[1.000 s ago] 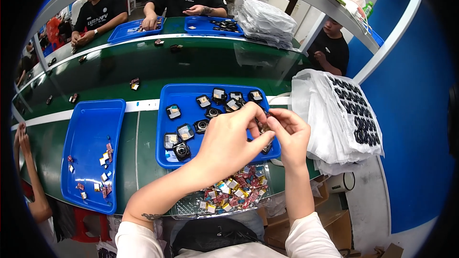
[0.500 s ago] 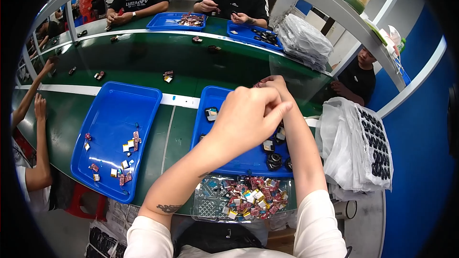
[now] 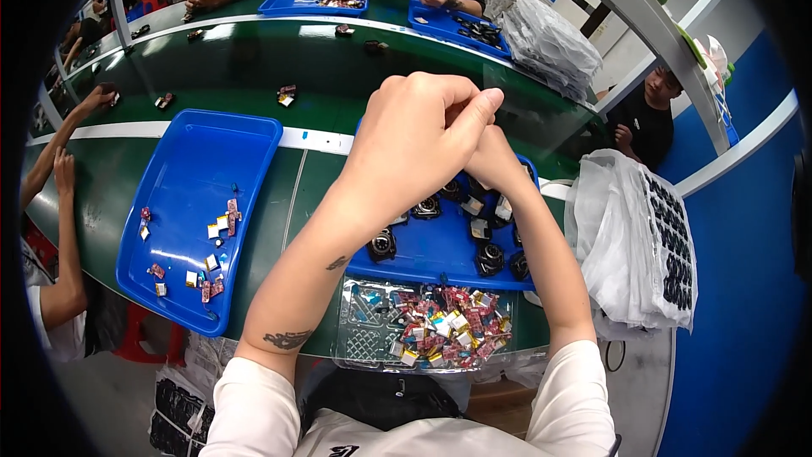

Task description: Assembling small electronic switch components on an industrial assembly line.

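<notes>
My left hand (image 3: 423, 131) is raised over the blue tray (image 3: 423, 271) with its fingers curled and its thumb pressed to them. Whatever it pinches is hidden. Close behind it is my right hand (image 3: 497, 161), its fingers mostly covered by the left hand. Several black round-faced watch-like housings (image 3: 489, 259) lie in the tray below, some with pale cells showing. Nearer to me, a clear plastic tray (image 3: 364, 347) bears a heap of small red circuit boards with silver-and-yellow battery cells (image 3: 457, 322).
Another blue tray (image 3: 199, 220) at left has a few boards and cells. Behind runs a green belt (image 3: 228, 68) with spaced-out parts, co-workers beyond and at left. White sheets with black parts (image 3: 651, 245) are stacked at right. A grey frame rail (image 3: 634, 8) crosses overhead.
Both hands are closer together, the left covering the right's fingers. A bit of red part showed at the right fingertips earlier and is now hidden. The view has shifted, revealing more housings.
</notes>
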The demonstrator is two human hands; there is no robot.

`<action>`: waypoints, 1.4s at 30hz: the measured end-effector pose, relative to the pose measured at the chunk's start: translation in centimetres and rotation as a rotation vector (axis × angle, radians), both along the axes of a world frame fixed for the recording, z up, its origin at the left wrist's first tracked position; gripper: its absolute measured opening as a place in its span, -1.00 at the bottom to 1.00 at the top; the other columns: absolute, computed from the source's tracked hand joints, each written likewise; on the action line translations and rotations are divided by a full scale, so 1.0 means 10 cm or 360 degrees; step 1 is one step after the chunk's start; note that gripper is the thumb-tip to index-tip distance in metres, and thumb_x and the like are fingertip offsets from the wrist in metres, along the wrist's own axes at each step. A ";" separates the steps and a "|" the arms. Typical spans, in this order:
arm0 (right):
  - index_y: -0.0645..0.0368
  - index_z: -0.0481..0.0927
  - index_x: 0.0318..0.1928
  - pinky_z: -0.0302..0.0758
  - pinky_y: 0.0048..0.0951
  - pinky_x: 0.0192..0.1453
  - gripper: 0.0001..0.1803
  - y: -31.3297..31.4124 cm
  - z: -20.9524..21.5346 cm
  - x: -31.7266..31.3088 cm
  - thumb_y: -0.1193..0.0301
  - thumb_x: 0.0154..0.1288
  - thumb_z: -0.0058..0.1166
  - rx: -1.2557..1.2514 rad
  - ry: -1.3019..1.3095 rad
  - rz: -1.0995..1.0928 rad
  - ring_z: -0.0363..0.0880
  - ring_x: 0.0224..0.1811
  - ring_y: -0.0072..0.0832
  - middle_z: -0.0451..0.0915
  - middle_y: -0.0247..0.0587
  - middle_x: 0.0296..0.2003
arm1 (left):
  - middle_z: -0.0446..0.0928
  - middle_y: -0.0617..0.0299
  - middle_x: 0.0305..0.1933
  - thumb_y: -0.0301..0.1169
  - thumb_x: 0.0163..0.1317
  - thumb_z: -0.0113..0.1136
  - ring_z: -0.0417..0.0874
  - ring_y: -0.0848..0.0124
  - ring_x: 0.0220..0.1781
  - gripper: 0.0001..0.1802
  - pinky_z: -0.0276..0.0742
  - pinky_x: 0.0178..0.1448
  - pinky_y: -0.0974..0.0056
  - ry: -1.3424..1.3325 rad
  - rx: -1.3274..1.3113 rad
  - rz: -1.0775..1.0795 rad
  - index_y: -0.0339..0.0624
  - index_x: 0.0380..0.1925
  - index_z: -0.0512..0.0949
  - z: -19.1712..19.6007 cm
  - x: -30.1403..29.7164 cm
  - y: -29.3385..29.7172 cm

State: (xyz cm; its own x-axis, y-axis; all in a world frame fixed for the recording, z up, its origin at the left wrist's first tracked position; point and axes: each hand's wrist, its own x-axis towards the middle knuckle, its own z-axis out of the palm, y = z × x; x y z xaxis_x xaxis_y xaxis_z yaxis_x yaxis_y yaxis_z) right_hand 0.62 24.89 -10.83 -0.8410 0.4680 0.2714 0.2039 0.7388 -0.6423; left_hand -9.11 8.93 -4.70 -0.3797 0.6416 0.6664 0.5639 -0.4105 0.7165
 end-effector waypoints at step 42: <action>0.31 0.66 -0.25 0.52 -0.53 -0.36 -0.86 -1.35 -0.20 1.56 0.70 0.15 0.20 0.0368 0.1026 -0.0587 0.63 -0.38 -0.45 0.65 -0.12 -0.37 | 0.58 0.21 -0.46 -0.59 0.08 0.24 0.59 0.52 -0.38 -0.67 0.54 -0.24 0.37 0.0421 -0.0768 -0.1098 -0.28 -0.09 0.58 -0.14 0.61 0.02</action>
